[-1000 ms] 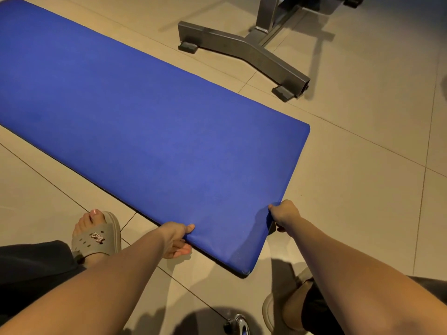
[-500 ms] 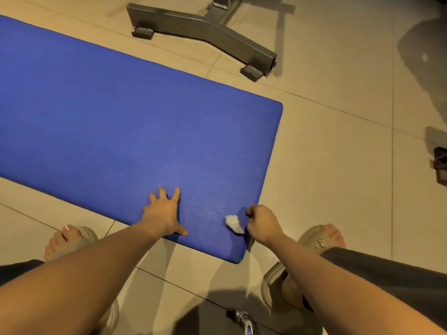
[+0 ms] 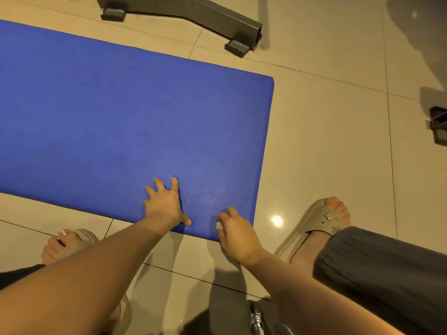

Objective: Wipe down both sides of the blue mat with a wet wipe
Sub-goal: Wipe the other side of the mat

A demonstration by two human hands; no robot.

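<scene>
Blue mat [image 3: 121, 117] now flat on the floor [image 3: 326, 141], near edge no longer lifted. Left hand [image 3: 164, 204], spread flat, presses it. Right hand [image 3: 235, 232] curls round wet wipe [image 3: 219, 225] at near right corner. Wiping this side likely starts here.

Glossy beige tile floor [image 3: 326, 141]; grey metal stand base [image 3: 193, 10]; ceiling-light glare [image 3: 277, 221].
</scene>
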